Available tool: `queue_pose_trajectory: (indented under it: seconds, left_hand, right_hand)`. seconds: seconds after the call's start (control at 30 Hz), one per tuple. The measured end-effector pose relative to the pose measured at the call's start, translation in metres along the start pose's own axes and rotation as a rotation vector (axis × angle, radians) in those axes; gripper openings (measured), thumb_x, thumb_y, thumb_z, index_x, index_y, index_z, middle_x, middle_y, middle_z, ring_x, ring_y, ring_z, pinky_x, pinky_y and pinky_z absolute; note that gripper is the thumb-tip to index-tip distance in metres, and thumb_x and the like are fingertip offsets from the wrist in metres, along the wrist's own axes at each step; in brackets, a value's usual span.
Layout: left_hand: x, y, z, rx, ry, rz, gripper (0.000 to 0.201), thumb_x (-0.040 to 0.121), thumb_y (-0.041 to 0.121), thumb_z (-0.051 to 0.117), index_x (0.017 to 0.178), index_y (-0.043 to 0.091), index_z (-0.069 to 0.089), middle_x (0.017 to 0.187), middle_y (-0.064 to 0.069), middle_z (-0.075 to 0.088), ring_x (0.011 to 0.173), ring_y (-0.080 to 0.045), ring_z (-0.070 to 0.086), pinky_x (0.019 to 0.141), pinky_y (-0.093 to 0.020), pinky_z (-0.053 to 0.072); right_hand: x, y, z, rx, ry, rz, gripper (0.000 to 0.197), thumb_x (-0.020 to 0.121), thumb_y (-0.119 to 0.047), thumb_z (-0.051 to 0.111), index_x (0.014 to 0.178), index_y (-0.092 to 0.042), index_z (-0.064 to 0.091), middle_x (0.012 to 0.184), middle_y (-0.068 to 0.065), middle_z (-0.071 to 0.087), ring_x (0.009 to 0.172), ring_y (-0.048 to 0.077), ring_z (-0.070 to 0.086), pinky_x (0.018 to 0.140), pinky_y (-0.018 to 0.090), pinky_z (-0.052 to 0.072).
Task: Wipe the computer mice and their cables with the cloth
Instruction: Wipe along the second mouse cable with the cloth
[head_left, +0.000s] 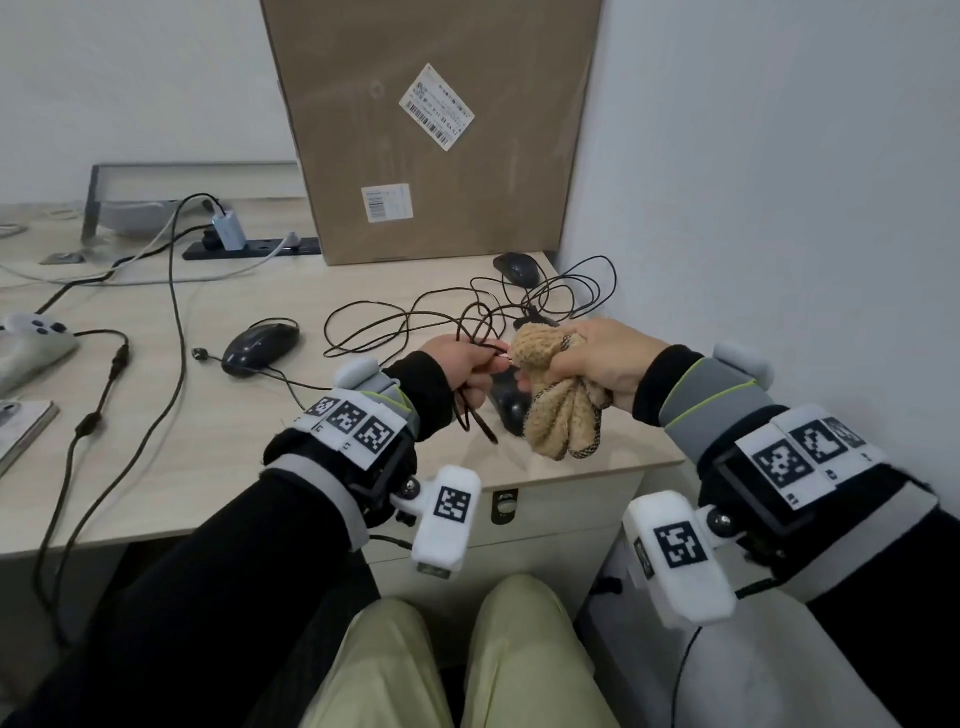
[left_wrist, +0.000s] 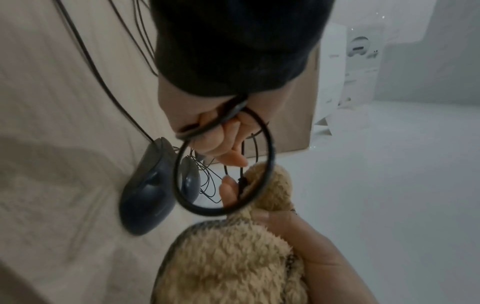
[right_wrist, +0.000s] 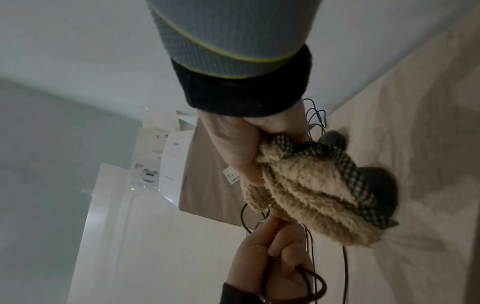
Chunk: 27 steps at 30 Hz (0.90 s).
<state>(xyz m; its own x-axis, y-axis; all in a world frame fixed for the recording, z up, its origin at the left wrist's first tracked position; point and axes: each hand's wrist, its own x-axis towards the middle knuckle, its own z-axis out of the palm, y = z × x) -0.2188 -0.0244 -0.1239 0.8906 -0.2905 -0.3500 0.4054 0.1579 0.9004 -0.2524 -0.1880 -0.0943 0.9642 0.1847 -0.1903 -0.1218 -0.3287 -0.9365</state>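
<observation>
The left hand (head_left: 462, 364) has its grip clenched on a gathered cable (head_left: 470, 332), and the right hand (head_left: 597, 358) grips the bunched cloth (head_left: 558, 410) at the cable's 3 o'clock, touching it. From there the cable's slack trails toward 12 o'clock across the surface (head_left: 208, 415) to the mouse (head_left: 519, 267).

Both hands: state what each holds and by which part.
Left hand grips looped strands of thin black mouse cable, pinching one strand by the cloth. Right hand clutches the bunched tan fleecy cloth by its upper part.
</observation>
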Motion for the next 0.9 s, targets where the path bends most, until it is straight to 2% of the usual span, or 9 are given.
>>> queue_pose_trajectory:
  seconds: [0.1, 0.27, 0.37, 0.43, 0.5, 0.6, 0.7, 0.77, 0.9]
  left_hand:
    - [-0.001, 0.002, 0.000, -0.105, -0.006, 0.007, 0.030, 0.101, 0.006, 0.028, 0.084, 0.009, 0.052, 0.048, 0.002, 0.059, 0.028, -0.001, 0.033, 0.029, -0.007, 0.024]
    - [-0.009, 0.008, -0.002, -0.113, -0.039, 0.028, 0.027, 0.100, 0.003, 0.033, 0.086, 0.006, 0.056, 0.057, -0.002, 0.066, 0.031, -0.001, 0.036, 0.029, -0.008, 0.024]
    - [-0.011, 0.006, -0.001, 0.024, -0.054, 0.057, 0.014, 0.093, 0.003, 0.050, 0.086, 0.010, 0.060, 0.070, -0.003, 0.064, 0.036, -0.001, 0.036, 0.031, -0.010, 0.025]
    - [-0.011, 0.003, 0.001, 0.093, -0.015, 0.085, 0.011, 0.092, 0.008, 0.057, 0.081, 0.011, 0.059, 0.070, -0.003, 0.064, 0.038, -0.002, 0.037, 0.033, -0.011, 0.026]
    - [-0.010, 0.002, 0.002, 0.112, 0.054, 0.117, 0.014, 0.092, 0.008, 0.057, 0.078, 0.011, 0.057, 0.064, -0.001, 0.066, 0.036, -0.001, 0.039, 0.033, -0.011, 0.027]
    - [-0.010, 0.001, 0.003, 0.100, 0.073, 0.140, 0.012, 0.093, 0.009, 0.056, 0.081, 0.010, 0.059, 0.059, 0.002, 0.066, 0.036, -0.001, 0.040, 0.033, -0.011, 0.026]
    - [-0.012, 0.002, 0.004, 0.123, 0.061, 0.137, 0.006, 0.090, 0.012, 0.061, 0.084, 0.009, 0.061, 0.067, 0.000, 0.069, 0.038, -0.002, 0.039, 0.033, -0.011, 0.026]
    - [-0.013, 0.002, 0.006, 0.159, 0.079, 0.134, 0.011, 0.087, 0.020, 0.066, 0.085, 0.010, 0.061, 0.074, -0.002, 0.069, 0.037, -0.002, 0.038, 0.034, -0.011, 0.027]
    - [-0.013, 0.004, 0.005, 0.141, 0.106, 0.120, 0.009, 0.089, 0.014, 0.063, 0.082, 0.010, 0.059, 0.057, 0.003, 0.067, 0.034, 0.000, 0.040, 0.032, -0.011, 0.027]
  right_hand:
    - [-0.002, 0.003, -0.002, 0.219, -0.096, -0.011, 0.040, 0.079, 0.027, 0.035, 0.096, -0.001, 0.060, 0.095, 0.021, 0.065, 0.085, 0.026, 0.068, 0.070, 0.030, 0.057]
    - [-0.005, 0.011, -0.008, 0.469, -0.015, -0.002, 0.040, 0.083, 0.025, 0.039, 0.114, 0.004, 0.053, 0.095, 0.020, 0.064, 0.074, 0.021, 0.072, 0.065, 0.030, 0.059]
    - [-0.004, 0.011, -0.005, 0.448, 0.004, -0.007, 0.042, 0.083, 0.023, 0.044, 0.120, 0.005, 0.052, 0.099, 0.021, 0.065, 0.077, 0.022, 0.071, 0.066, 0.030, 0.059]
    - [-0.003, 0.010, -0.002, 0.411, 0.005, -0.028, 0.039, 0.083, 0.020, 0.047, 0.119, 0.006, 0.053, 0.095, 0.020, 0.066, 0.078, 0.022, 0.071, 0.067, 0.031, 0.059]
    - [-0.003, 0.008, 0.000, 0.408, 0.025, -0.062, 0.033, 0.085, 0.015, 0.050, 0.117, 0.005, 0.054, 0.090, 0.018, 0.066, 0.075, 0.021, 0.071, 0.064, 0.030, 0.059]
    - [-0.004, 0.009, 0.000, 0.417, 0.080, -0.111, 0.022, 0.089, 0.007, 0.051, 0.109, -0.001, 0.057, 0.085, 0.015, 0.064, 0.070, 0.020, 0.069, 0.063, 0.030, 0.059]
    - [-0.006, 0.011, 0.000, 0.397, 0.091, -0.122, 0.020, 0.088, 0.010, 0.052, 0.100, -0.003, 0.060, 0.082, 0.014, 0.064, 0.064, 0.016, 0.069, 0.060, 0.027, 0.058]
    - [-0.007, 0.013, 0.000, 0.354, 0.082, -0.125, 0.022, 0.086, 0.011, 0.053, 0.097, -0.005, 0.062, 0.082, 0.013, 0.066, 0.066, 0.017, 0.069, 0.061, 0.027, 0.058]
    - [-0.005, 0.017, 0.004, 0.350, 0.072, -0.126, 0.020, 0.085, 0.008, 0.057, 0.099, -0.005, 0.062, 0.083, 0.013, 0.068, 0.073, 0.023, 0.069, 0.068, 0.033, 0.059]
